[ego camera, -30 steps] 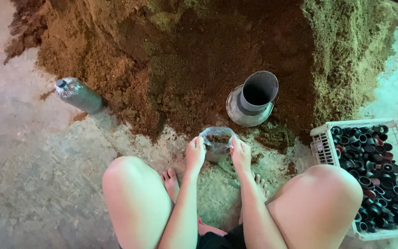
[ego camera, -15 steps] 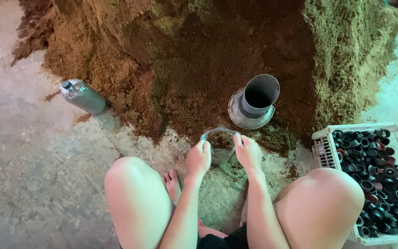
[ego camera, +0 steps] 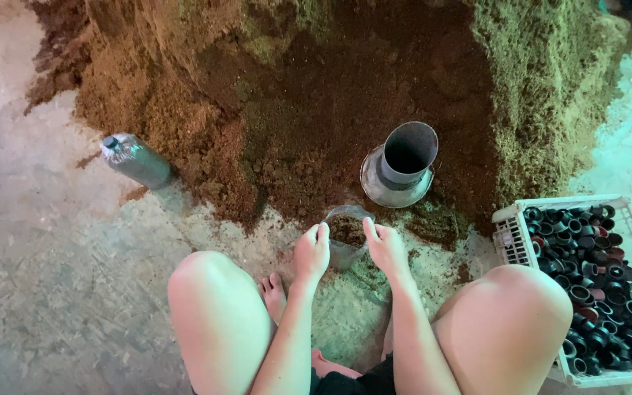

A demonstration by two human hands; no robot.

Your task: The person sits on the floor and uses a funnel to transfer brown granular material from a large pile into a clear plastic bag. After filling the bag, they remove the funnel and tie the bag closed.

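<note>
1. Heaped across the top: a big mound of brown, crumbly substrate, greener and coarser along its right flank, spilling onto the concrete floor.
2. Lower right, on the floor: a white plastic crate packed with black ring-shaped caps, just beside the right knee.
3. At the mound's foot, right of centre: a metal funnel, wide flange down in the dirt, dark tube tilted up.
4. Left, lying on its side at the edge of the heap: a filled clear bag, cylinder-shaped, neck pinched shut.
5. Centre, between the knees and just below the funnel: a small clear bag, upright, partly filled with brown substrate.
6. Left hand gripping the small bag's left rim; right hand gripping its right rim, holding the mouth open.
</note>
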